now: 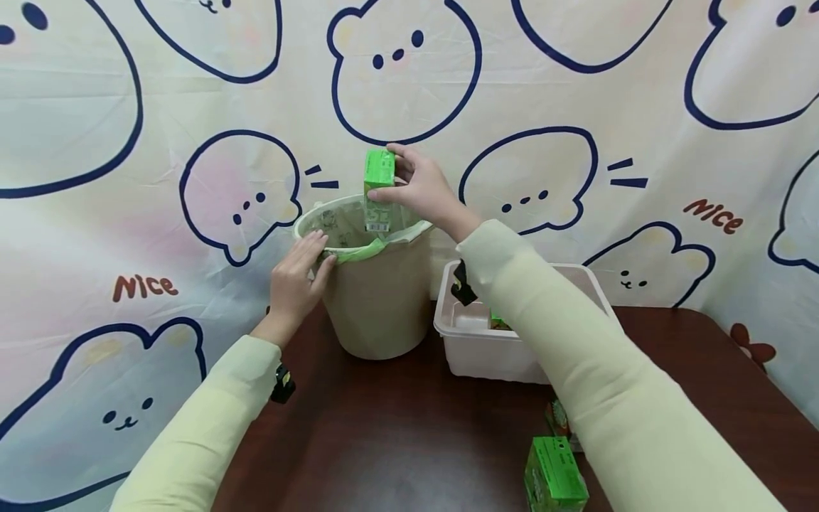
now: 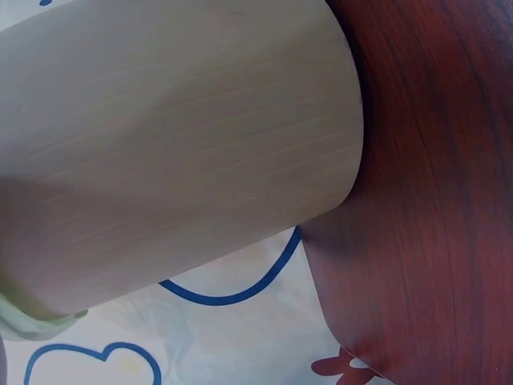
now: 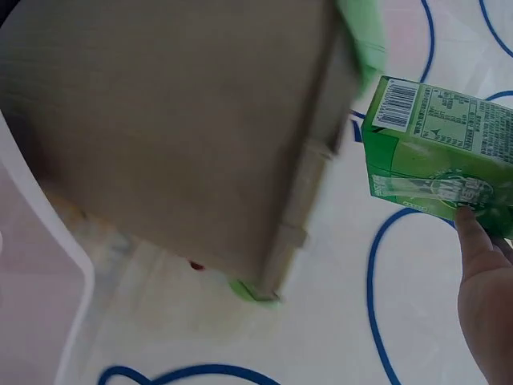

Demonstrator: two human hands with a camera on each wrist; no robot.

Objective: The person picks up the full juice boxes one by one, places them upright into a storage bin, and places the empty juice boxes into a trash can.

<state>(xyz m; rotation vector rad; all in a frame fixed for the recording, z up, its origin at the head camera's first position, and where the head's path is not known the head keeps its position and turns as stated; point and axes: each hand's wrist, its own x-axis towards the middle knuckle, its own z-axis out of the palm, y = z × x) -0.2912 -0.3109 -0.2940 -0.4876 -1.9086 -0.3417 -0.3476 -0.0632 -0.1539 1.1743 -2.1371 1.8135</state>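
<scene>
Above the mouth of a beige trash bin point(image 1: 377, 306), my right hand point(image 1: 424, 186) pinches a green drink carton point(image 1: 379, 186) between thumb and fingers. In the right wrist view, the carton point(image 3: 441, 148) shows a barcode, printed text and a wrapped straw along its side. My left hand point(image 1: 297, 277) rests at the bin's near left rim, its fingers fairly straight against the edge. A light green bag point(image 1: 361, 250) lines the bin and folds over the rim. In the left wrist view the bin's side point(image 2: 184, 144) fills much of the picture; the left hand is mostly out of sight there.
Right of the bin stands a whitish plastic tub point(image 1: 493, 355) with a bit of green inside, partly behind my right arm. Another green carton point(image 1: 555, 473) lies on the dark wooden table point(image 1: 384, 441) near the front. A patterned cloth point(image 1: 397, 92) hangs behind.
</scene>
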